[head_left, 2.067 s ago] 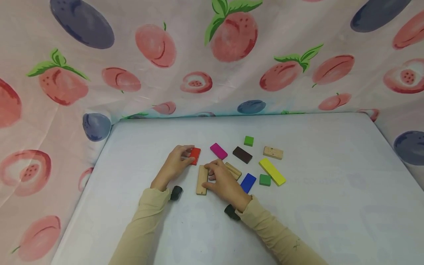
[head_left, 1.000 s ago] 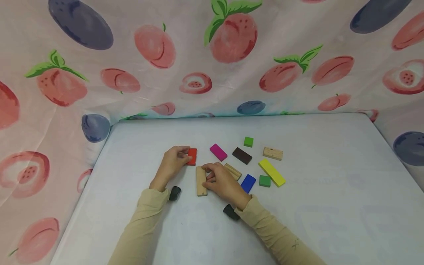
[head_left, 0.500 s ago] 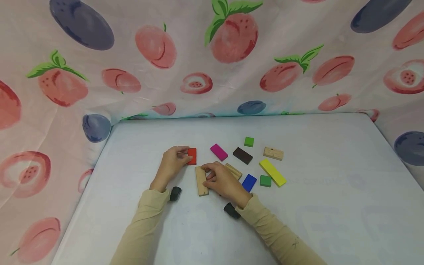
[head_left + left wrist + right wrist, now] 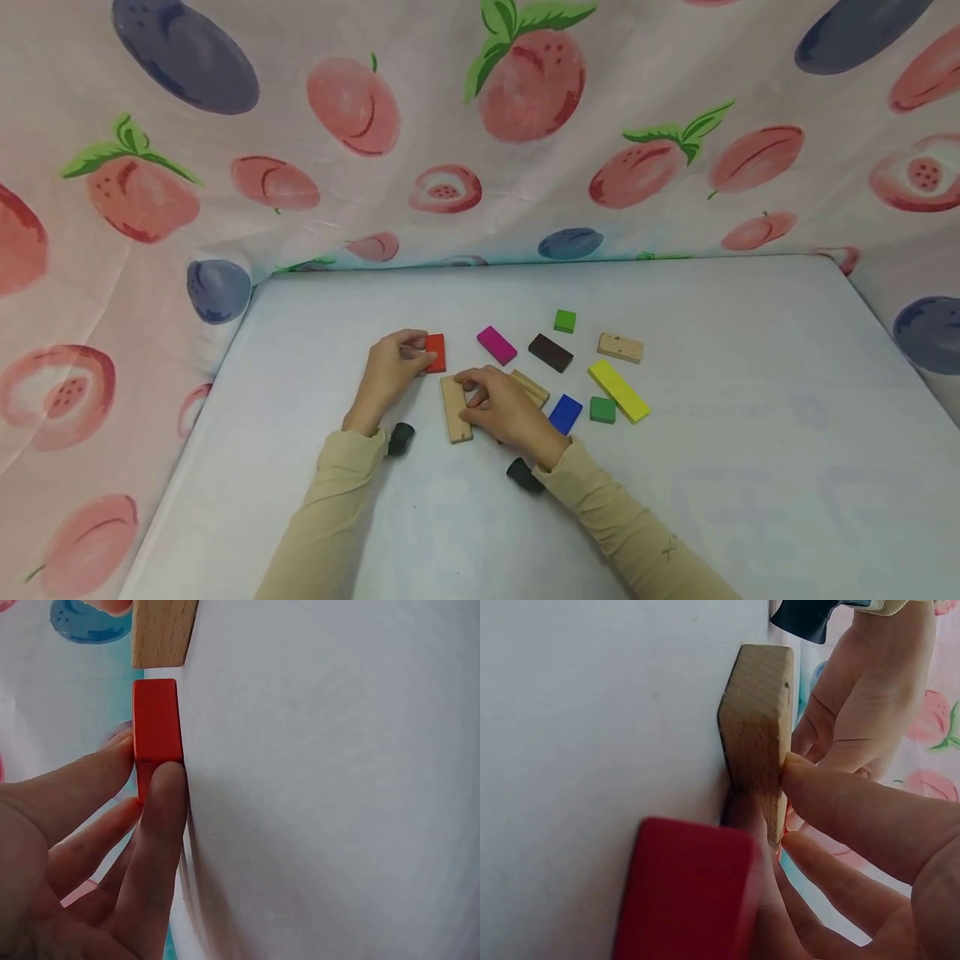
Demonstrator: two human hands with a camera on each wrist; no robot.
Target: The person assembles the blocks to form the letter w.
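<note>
My left hand (image 4: 392,375) pinches a small red wooden block (image 4: 437,353) by its left side. The left wrist view shows thumb and fingers on the near half of the red block (image 4: 157,716), whose far end stays uncovered. Just nearer in the head view, my right hand (image 4: 513,408) pinches a long plain wooden block (image 4: 453,417) by its right edge. The right wrist view has fingertips on both faces of the wooden block (image 4: 756,727), with my left hand (image 4: 877,697) behind it. The two held blocks lie close together, apart by a narrow gap.
Right of the hands lie magenta (image 4: 497,345), dark brown (image 4: 551,353), blue (image 4: 565,414) and yellow (image 4: 618,391) blocks, two green ones (image 4: 565,322), and a speckled wooden block (image 4: 620,347). Another plain wooden block (image 4: 531,388) is partly behind my right hand. A patterned cloth (image 4: 442,108) hangs behind the white table (image 4: 750,467).
The red block has shifted slightly left and turned straighter in my left hand. My right hand has tilted the wooden block a little, its far end leaning left. The other blocks stay put.
</note>
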